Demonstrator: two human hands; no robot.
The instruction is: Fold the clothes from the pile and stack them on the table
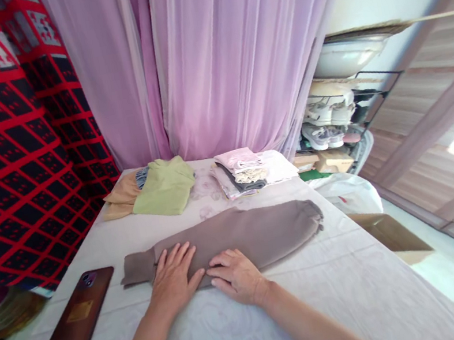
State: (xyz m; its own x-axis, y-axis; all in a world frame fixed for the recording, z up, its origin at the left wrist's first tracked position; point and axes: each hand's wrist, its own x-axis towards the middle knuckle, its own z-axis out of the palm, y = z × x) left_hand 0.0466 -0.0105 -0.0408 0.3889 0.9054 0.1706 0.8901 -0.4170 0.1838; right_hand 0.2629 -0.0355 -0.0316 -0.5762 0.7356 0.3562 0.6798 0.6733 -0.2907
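A folded grey-brown garment (247, 234) lies lengthwise across the middle of the white-covered table (353, 288). My left hand (173, 276) rests flat on its left part, fingers stretched out and spread. My right hand (237, 276) lies beside it on the garment's near edge, fingers extended and pointing left. Neither hand holds anything.
A dark phone (75, 320) lies at the table's left edge. At the back are a green and tan pile of clothes (160, 187) and a stack of folded pale clothes (244, 170). Pink curtains (207, 56) hang behind. A cardboard box (390, 235) and a shoe rack (336, 115) stand to the right.
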